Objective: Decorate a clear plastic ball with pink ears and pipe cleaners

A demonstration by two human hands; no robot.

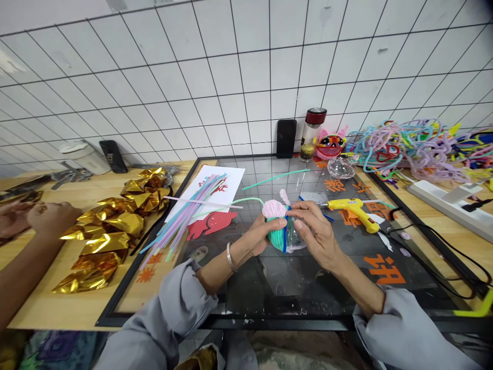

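Between my hands, above the black glass board (246, 288), is a clear round ball (295, 237) partly covered with pink, green and blue fuzzy pipe cleaners (278, 240). My left hand (262, 232) is closed on its left side, thumb across the green part. Fingertips of my right hand (316, 231) press at the blue band and the clear side. A small pink loop (284, 196) sticks up at the top, and a pale green pipe cleaner (250, 199) trails off to the left. The ball's underside is hidden.
A yellow glue gun (356, 209) lies right of my hands, its cable running to a white power strip (454, 208). Pipe cleaners (192, 213) lie on white paper (231, 177) beside a red cutout (211, 225). Gold foil (103, 241) and another person's hands (50, 218) are left.
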